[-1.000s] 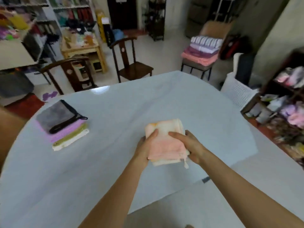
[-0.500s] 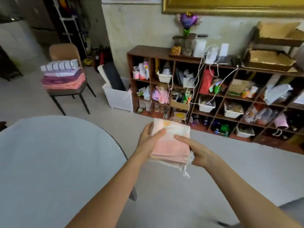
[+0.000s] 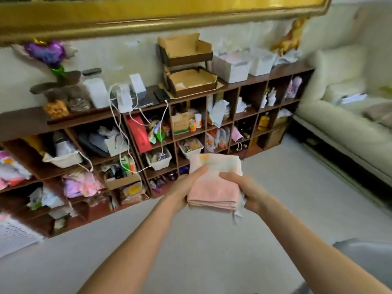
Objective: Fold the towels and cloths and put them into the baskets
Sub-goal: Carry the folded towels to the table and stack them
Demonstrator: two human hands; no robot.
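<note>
A folded pink and cream towel [image 3: 214, 187] is held in the air over the floor, in front of a low wooden shelf. My left hand [image 3: 186, 185] grips its left edge with the thumb on top. My right hand [image 3: 244, 187] grips its right edge, thumb laid across the top. Two white baskets [image 3: 231, 70] with cloths inside stand on top of the shelf at the right, beyond the towel. A loose corner of the towel hangs below my right hand.
The brown cubby shelf [image 3: 148, 132] runs along the wall, crammed with boxes, bottles and cables. Cardboard trays [image 3: 186, 66] are stacked on its top. A cream sofa [image 3: 347, 124] stands at the right. A white perforated basket [image 3: 14, 236] shows at the lower left.
The view has swung right, away from the table, to the shelf wall. Both hands have carried the folded towel along, off the table and into the air; the sofa has come into view.
</note>
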